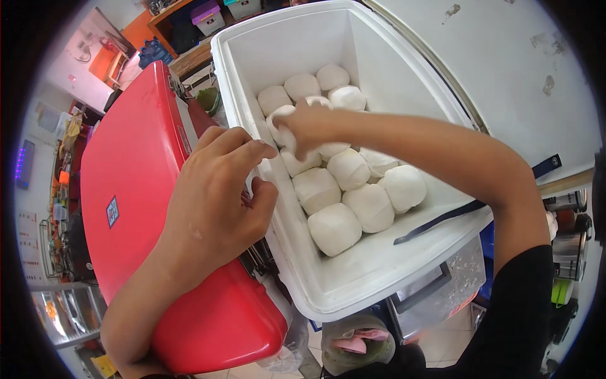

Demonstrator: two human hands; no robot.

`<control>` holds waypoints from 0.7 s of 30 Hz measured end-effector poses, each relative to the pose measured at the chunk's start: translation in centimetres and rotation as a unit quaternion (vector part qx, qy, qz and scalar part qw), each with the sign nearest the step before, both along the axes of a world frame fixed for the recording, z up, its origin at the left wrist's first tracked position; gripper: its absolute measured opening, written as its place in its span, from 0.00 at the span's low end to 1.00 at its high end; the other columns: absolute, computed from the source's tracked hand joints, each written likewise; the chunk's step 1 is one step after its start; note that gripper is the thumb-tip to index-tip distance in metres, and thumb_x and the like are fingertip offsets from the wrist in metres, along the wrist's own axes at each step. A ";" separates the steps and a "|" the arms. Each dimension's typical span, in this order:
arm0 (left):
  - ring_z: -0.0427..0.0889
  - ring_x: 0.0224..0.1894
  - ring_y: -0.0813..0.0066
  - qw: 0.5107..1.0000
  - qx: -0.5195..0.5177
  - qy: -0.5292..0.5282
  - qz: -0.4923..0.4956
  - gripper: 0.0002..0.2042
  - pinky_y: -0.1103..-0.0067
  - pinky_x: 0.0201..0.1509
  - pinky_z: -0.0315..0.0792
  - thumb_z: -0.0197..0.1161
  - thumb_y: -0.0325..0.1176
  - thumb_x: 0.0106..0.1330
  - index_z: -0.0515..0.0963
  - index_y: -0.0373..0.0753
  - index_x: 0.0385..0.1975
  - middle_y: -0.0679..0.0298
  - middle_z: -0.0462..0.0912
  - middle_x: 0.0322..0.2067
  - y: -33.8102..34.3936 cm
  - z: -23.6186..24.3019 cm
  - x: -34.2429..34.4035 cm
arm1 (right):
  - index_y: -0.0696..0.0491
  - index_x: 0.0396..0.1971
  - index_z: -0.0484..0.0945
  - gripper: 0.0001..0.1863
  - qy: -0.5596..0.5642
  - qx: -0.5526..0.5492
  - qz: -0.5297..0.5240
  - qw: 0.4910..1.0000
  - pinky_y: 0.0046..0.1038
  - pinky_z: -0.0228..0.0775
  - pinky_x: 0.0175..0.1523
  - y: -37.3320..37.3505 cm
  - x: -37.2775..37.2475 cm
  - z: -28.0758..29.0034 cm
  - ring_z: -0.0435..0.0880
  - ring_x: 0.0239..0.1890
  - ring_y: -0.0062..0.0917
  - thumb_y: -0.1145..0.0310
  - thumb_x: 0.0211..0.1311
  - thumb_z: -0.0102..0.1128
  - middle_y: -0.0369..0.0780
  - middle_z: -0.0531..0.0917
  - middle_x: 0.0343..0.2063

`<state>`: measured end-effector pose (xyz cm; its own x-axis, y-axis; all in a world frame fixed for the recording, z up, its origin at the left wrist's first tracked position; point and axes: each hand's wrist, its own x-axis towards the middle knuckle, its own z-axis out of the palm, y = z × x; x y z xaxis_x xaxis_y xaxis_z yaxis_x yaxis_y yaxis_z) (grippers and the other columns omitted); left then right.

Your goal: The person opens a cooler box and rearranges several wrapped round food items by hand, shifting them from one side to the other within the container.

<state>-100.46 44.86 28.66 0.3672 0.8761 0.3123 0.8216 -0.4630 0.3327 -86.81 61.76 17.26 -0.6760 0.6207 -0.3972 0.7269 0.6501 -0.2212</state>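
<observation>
Several white, rounded balls with faceted sides [334, 229], like trimmed coconuts, lie packed in a deep white cooler box [404, 265]. My right hand [315, 126] reaches in from the right, over the balls near the left wall. Its fingers are bent down around a white ball [282, 120], partly hidden and smeared by motion. My left hand [224, 183] hovers at the box's left rim, in front of the raised red lid [129, 183]. Its fingers are curled with the thumb apart, and no object shows in them.
A dark strap [442, 221] lies across the front right rim. Along the right side runs a worn white panel [505, 63]. Below the box stand a clear plastic bin [442, 294] and an open container with pink items [356, 338]. Pots [571, 246] sit at far right.
</observation>
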 end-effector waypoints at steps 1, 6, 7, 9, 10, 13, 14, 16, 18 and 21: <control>0.76 0.40 0.57 1.000 -0.006 -0.001 0.005 0.15 0.68 0.45 0.72 0.56 0.18 0.49 0.81 0.30 0.39 0.54 0.78 0.34 -0.1 0.0 0.0 | 0.36 0.65 0.69 0.45 0.001 0.002 -0.001 1.000 0.49 0.72 0.58 -1.2 0.6 -0.6 0.71 0.58 0.55 0.64 0.41 0.78 0.53 0.68 0.57; 0.77 0.41 0.57 0.999 -0.033 -0.001 0.015 0.14 0.68 0.46 0.72 0.56 0.18 0.50 0.81 0.30 0.38 0.54 0.78 0.33 0.0 0.4 0.5 | 0.41 0.66 0.63 0.50 0.112 0.059 -0.047 0.991 0.49 0.69 0.58 -3.8 0.9 -5.3 0.69 0.59 0.51 0.62 0.38 0.81 0.54 0.67 0.57; 0.77 0.41 0.58 0.999 -0.031 0.002 0.013 0.14 0.68 0.46 0.72 0.56 0.19 0.51 0.81 0.30 0.39 0.54 0.79 0.34 0.0 0.3 0.4 | 0.41 0.66 0.61 0.51 0.150 0.045 -0.066 0.986 0.49 0.67 0.59 -4.1 0.7 -6.0 0.68 0.60 0.50 0.62 0.39 0.81 0.54 0.66 0.58; 0.77 0.42 0.58 1.000 -0.025 0.003 0.011 0.14 0.68 0.46 0.72 0.56 0.19 0.51 0.81 0.30 0.39 0.54 0.79 0.34 0.1 0.4 0.3 | 0.42 0.67 0.61 0.51 0.143 0.095 -0.041 0.984 0.48 0.65 0.61 -4.5 0.9 -7.5 0.68 0.60 0.49 0.61 0.40 0.81 0.53 0.66 0.59; 0.77 0.42 0.58 1.000 -0.029 0.003 0.011 0.15 0.68 0.46 0.72 0.56 0.19 0.51 0.81 0.30 0.39 0.54 0.79 0.34 0.1 0.3 0.3 | 0.42 0.67 0.60 0.51 0.136 0.144 -0.016 0.980 0.48 0.63 0.63 -4.6 1.1 -8.1 0.67 0.61 0.49 0.60 0.41 0.81 0.53 0.66 0.60; 0.76 0.42 0.58 1.000 -0.025 0.000 0.007 0.15 0.68 0.46 0.72 0.56 0.19 0.51 0.81 0.30 0.39 0.54 0.79 0.34 0.2 0.3 0.5 | 0.41 0.68 0.60 0.50 0.089 0.147 -0.024 0.985 0.45 0.58 0.66 -4.2 1.0 -8.1 0.66 0.63 0.49 0.55 0.43 0.80 0.52 0.66 0.60; 0.76 0.42 0.58 1.000 -0.021 -0.001 0.008 0.15 0.68 0.46 0.73 0.56 0.19 0.51 0.81 0.30 0.40 0.54 0.79 0.35 0.1 0.3 0.4 | 0.41 0.68 0.60 0.50 0.088 0.148 -0.025 0.985 0.45 0.58 0.66 -4.2 1.1 -7.6 0.66 0.63 0.49 0.55 0.43 0.80 0.52 0.66 0.60; 0.76 0.42 0.58 1.000 -0.016 0.002 0.005 0.15 0.68 0.46 0.73 0.56 0.19 0.51 0.81 0.30 0.40 0.54 0.79 0.35 0.1 0.4 0.3 | 0.42 0.67 0.64 0.47 0.038 0.088 -0.037 0.995 0.44 0.64 0.64 -4.4 1.5 -5.3 0.66 0.64 0.51 0.50 0.46 0.78 0.53 0.62 0.64; 0.76 0.42 0.58 1.000 -0.017 0.006 0.013 0.15 0.68 0.46 0.73 0.56 0.19 0.51 0.81 0.30 0.39 0.55 0.79 0.35 -0.2 0.2 0.0 | 0.45 0.65 0.66 0.44 0.039 0.091 -0.004 0.995 0.46 0.70 0.60 -5.0 2.4 -2.3 0.70 0.63 0.52 0.50 0.47 0.77 0.54 0.66 0.62; 0.76 0.42 0.58 1.000 -0.013 -0.004 0.012 0.14 0.68 0.45 0.74 0.57 0.19 0.52 0.81 0.30 0.39 0.55 0.79 0.34 -0.1 0.0 0.0 | 0.49 0.61 0.72 0.40 0.011 -0.006 0.022 1.000 0.45 0.77 0.55 -6.0 2.6 -1.3 0.78 0.57 0.49 0.50 0.49 0.76 0.54 0.75 0.57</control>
